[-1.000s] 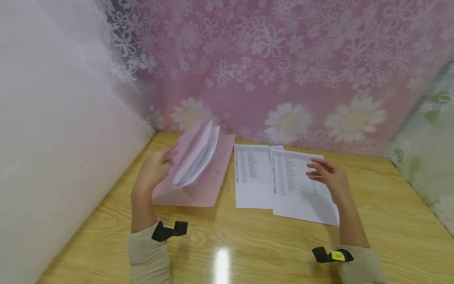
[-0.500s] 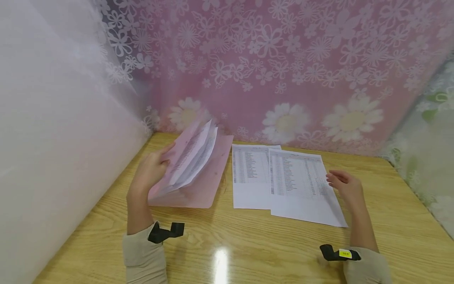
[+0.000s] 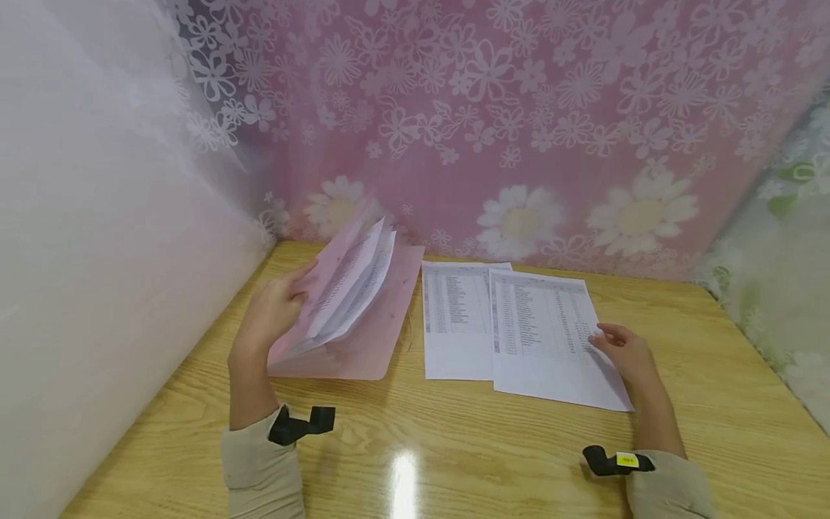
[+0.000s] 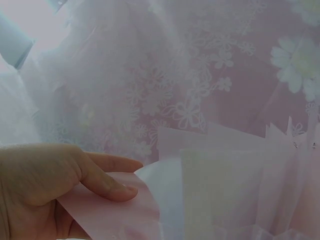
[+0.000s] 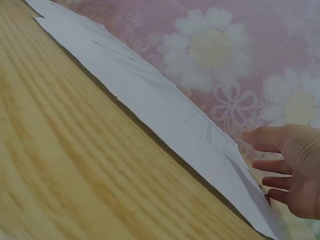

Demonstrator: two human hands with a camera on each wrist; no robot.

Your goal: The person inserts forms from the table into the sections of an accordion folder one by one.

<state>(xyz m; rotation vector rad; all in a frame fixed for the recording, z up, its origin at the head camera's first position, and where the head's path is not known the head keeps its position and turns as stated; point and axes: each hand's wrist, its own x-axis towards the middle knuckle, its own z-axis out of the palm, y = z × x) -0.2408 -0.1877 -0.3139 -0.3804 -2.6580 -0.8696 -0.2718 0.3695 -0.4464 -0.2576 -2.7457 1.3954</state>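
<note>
on the wooden table [image 3: 454, 447], thin papers and a pink folder [image 3: 363, 339]

left hand [image 3: 275, 313] grips the folder's raised flap, thumb curled over it, loose sheets fanned inside. right hand [image 3: 625, 353] rests, fingers relaxed, at the right edge of the printed sheet [image 3: 551, 339]. paper looks light, floppy, slippery on the glossy wood; best lifted at an edge or corner.

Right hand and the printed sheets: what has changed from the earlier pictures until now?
The right hand moved off the middle of the top printed sheet to its right edge and nearer to the person; its fingertips now touch that edge. The sheet turned slightly. The left hand grips the raised cover of the pink folder as before, papers fanned inside. The second sheet lies unchanged.
</note>
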